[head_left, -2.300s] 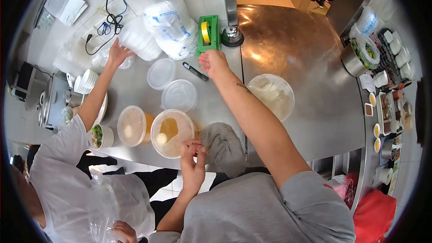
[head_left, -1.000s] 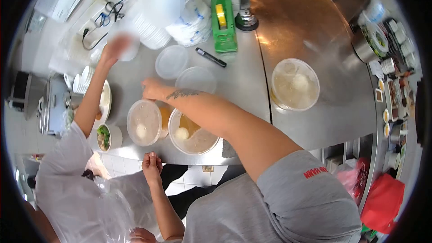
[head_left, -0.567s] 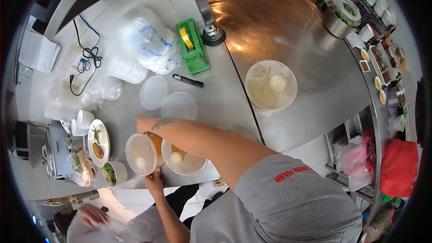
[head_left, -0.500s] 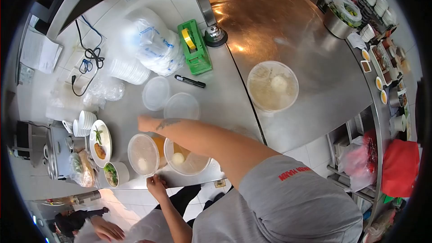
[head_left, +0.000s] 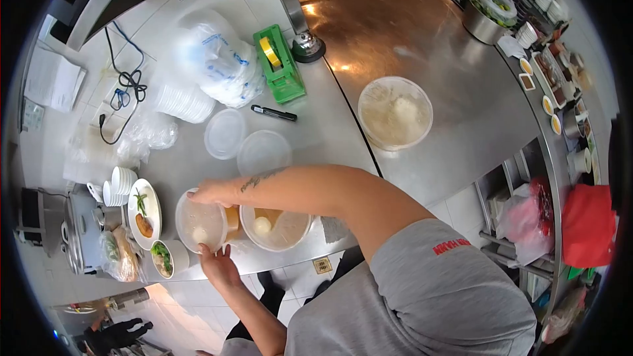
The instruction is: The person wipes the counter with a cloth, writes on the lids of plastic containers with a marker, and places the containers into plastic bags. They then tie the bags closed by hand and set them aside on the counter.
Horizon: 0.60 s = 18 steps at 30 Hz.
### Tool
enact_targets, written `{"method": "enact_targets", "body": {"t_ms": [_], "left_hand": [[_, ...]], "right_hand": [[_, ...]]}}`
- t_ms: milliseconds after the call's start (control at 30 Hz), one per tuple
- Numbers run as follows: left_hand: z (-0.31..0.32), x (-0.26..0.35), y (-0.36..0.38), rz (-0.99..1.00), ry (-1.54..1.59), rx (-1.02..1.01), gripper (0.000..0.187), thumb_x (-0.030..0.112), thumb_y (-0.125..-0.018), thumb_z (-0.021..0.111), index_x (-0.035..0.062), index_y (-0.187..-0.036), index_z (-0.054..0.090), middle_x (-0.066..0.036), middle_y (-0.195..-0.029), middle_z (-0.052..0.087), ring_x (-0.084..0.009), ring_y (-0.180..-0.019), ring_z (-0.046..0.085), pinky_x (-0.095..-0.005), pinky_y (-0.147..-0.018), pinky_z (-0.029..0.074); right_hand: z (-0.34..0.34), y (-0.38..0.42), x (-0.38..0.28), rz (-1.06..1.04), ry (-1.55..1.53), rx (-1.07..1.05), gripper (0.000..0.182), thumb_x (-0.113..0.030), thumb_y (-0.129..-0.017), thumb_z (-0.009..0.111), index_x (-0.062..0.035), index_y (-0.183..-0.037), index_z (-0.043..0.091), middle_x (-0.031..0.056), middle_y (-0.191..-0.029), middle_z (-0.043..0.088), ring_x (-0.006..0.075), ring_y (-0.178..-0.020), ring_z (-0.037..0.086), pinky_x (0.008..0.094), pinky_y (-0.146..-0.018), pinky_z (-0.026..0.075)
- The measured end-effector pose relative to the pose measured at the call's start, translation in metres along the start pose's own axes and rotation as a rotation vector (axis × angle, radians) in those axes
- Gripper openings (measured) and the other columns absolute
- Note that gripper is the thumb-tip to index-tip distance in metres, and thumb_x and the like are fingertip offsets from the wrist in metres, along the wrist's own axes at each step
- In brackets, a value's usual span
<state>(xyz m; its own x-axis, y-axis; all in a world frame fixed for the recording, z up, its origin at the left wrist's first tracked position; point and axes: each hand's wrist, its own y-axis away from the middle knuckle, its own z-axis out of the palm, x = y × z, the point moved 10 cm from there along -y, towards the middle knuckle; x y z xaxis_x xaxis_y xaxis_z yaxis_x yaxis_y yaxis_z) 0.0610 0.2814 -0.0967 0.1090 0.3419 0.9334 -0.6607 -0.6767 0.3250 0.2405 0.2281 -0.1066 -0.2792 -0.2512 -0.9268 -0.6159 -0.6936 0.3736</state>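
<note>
Lying between my two hands on the steel bench point(head_left: 330, 148), the leftmost clear tub point(head_left: 198, 216) is meeting my left grip point(head_left: 219, 269), fingers spread, at its near rim and my right grip point(head_left: 210, 192), closure impossible to tell, opposite.

- Counter point(head_left: 316, 148): smooth, glossy metal
- Tubs point(head_left: 190, 219): smooth, translucent plastic
- Lids point(head_left: 225, 133): thin, see-through plastic
- Bag point(head_left: 214, 59): crinkled, shiny plastic film
- Tape holder point(head_left: 285, 80): smooth plastic
- Bell point(head_left: 307, 43): polished metal
- Rag point(head_left: 335, 229): rough, matt cloth
- Shirt point(head_left: 428, 290): matt cloth
- Sheets point(head_left: 55, 80): paper
</note>
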Motion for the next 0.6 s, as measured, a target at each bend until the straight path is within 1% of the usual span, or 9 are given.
{"method": "enact_targets", "body": {"t_ms": [33,133,167,233,333,467,500,567,600], "left_hand": [[0.001,0.009,-0.001,0.022,0.009,-0.021,0.045,0.034,-0.095,0.041,0.0069,-0.13,0.037,-0.012,-0.128,0.046,-0.0261,-0.111,0.044,-0.0406,-0.09,0.032],[0.025,0.045,0.008,0.047,-0.034,-0.163,0.047,0.029,-0.094,0.046,0.0091,-0.134,0.032,-0.01,-0.132,0.041,-0.0231,-0.114,0.043,-0.0394,-0.086,0.035],[0.037,0.056,0.014,0.056,-0.036,-0.206,0.045,0.028,-0.093,0.047,0.0083,-0.132,0.035,-0.009,-0.129,0.044,-0.0223,-0.112,0.046,-0.0388,-0.085,0.036],[0.065,0.078,0.03,0.076,-0.071,-0.3,0.045,0.027,-0.093,0.047,0.0077,-0.132,0.035,-0.009,-0.128,0.046,-0.0217,-0.111,0.047,-0.0374,-0.083,0.038],[0.104,0.094,0.059,0.084,-0.092,-0.391,0.045,0.025,-0.093,0.048,0.0058,-0.131,0.036,-0.01,-0.126,0.048,-0.0211,-0.11,0.049,-0.0359,-0.082,0.041],[0.166,0.088,0.112,0.038,-0.068,-0.548,0.04,0.02,-0.093,0.048,0.0023,-0.127,0.039,-0.011,-0.123,0.049,-0.0218,-0.11,0.05,-0.0365,-0.083,0.043],[0.182,0.081,0.128,0.029,-0.055,-0.58,0.038,0.021,-0.093,0.048,0.0031,-0.125,0.041,-0.011,-0.121,0.051,-0.0214,-0.108,0.051,-0.0361,-0.083,0.044],[0.217,0.062,0.166,0.013,-0.031,-0.647,0.033,0.021,-0.093,0.048,0.0046,-0.121,0.044,-0.01,-0.117,0.053,-0.0205,-0.104,0.052,-0.0351,-0.081,0.046],[0.234,0.05,0.185,-0.014,-0.027,-0.691,0.032,0.021,-0.093,0.048,0.004,-0.12,0.045,-0.01,-0.117,0.053,-0.0206,-0.104,0.052,-0.0361,-0.082,0.046]], "right_hand": [[-0.002,0.008,-0.008,-0.016,-0.068,0.027,0.059,-0.044,-0.086,0.053,0.0028,-0.122,0.049,0.0255,-0.118,0.052,0.0358,-0.109,0.05,0.0449,-0.088,0.041],[-0.023,0.043,-0.035,-0.017,-0.203,0.095,0.057,-0.044,-0.087,0.052,0.0023,-0.12,0.05,0.0257,-0.115,0.053,0.0344,-0.108,0.051,0.0447,-0.086,0.041],[-0.032,0.049,-0.043,-0.05,-0.21,0.097,0.057,-0.044,-0.087,0.052,0.0019,-0.12,0.05,0.0246,-0.115,0.053,0.0339,-0.107,0.051,0.0446,-0.086,0.042],[-0.048,0.064,-0.054,-0.11,-0.217,0.094,0.057,-0.045,-0.086,0.053,0.0011,-0.12,0.05,0.0224,-0.115,0.054,0.0329,-0.106,0.052,0.0443,-0.084,0.043],[-0.09,0.128,-0.063,-0.067,-0.318,0.306,0.054,-0.043,-0.087,0.052,0.0,-0.119,0.051,0.0182,-0.113,0.055,0.0292,-0.103,0.055,0.0426,-0.081,0.045],[-0.14,0.205,-0.063,-0.161,-0.456,0.278,0.043,-0.035,-0.09,0.053,-0.0007,-0.117,0.052,0.0145,-0.112,0.057,0.0247,-0.1,0.056,0.0405,-0.081,0.046],[-0.155,0.237,-0.061,-0.176,-0.505,0.278,0.04,-0.031,-0.09,0.053,-0.0009,-0.116,0.052,0.0138,-0.11,0.058,0.0237,-0.1,0.056,0.0401,-0.082,0.046],[-0.19,0.27,-0.039,-0.257,-0.539,0.332,0.038,-0.03,-0.09,0.055,-0.0016,-0.114,0.053,0.0122,-0.107,0.059,0.0216,-0.098,0.057,0.0377,-0.081,0.048],[-0.201,0.3,-0.033,-0.314,-0.599,0.308,0.037,-0.03,-0.089,0.055,-0.0018,-0.114,0.054,0.0113,-0.106,0.06,0.0204,-0.097,0.058,0.0362,-0.08,0.049]]}}
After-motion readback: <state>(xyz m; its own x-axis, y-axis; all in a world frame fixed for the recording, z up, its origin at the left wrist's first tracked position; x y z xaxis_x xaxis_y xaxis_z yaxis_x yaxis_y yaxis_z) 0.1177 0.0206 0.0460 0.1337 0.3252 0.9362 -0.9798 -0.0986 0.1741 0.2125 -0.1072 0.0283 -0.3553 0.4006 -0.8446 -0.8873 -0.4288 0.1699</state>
